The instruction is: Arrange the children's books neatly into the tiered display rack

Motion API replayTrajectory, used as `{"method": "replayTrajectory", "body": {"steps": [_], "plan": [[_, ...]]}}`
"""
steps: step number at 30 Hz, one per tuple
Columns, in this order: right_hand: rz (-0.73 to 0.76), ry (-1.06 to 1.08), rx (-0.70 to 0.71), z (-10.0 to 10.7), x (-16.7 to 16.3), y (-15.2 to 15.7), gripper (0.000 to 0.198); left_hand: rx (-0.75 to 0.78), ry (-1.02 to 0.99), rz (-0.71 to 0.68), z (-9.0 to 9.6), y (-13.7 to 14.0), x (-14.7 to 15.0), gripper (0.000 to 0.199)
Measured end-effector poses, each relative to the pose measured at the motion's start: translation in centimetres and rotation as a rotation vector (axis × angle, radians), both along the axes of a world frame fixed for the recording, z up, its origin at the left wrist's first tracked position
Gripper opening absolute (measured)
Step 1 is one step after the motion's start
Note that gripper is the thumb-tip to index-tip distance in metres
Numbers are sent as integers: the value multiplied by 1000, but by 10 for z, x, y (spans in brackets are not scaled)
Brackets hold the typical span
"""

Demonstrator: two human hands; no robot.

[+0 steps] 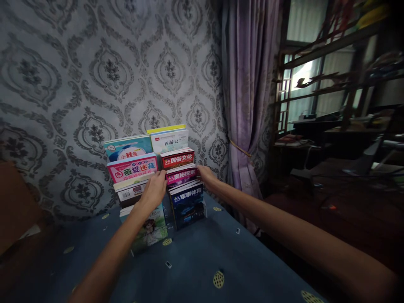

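Note:
Books stand upright in two stepped rows on a blue patterned cloth. In the right row, a purple-pink book [181, 176] sits between a red book [177, 159] in back and a dark blue book [187, 204] in front. My left hand [155, 188] has its fingertips at the purple-pink book's left edge, and my right hand [205, 174] closes on its right edge. Some fingers are hidden. Just left of my left hand are a pink book [132, 168] and a book with a barcode [131, 191]. Partly behind my left forearm is a green book [154, 229] with a drawn figure.
Behind the rows stand a teal book [128, 147] and a white book [170, 140] near the patterned wall [168, 67]. A purple curtain [243, 92] hangs at the right, beside dark shelving [315, 99]. A brown box-like shape [17, 206] is at the left.

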State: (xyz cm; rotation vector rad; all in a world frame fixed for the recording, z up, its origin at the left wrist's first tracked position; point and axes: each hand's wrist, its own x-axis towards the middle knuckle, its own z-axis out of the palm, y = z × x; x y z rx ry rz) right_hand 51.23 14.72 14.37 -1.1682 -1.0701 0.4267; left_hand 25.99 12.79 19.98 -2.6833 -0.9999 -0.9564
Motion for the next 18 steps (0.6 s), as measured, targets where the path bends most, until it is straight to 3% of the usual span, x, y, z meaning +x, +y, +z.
{"method": "replayTrajectory", "body": {"steps": [8,18], "plan": [[71,243,-156,6,-4,-14,33,-27,-104,-43,0,5,-4,28],[67,250,-171,8,-12,-24,49,46,-133,-87,5,10,-9,29]]}}
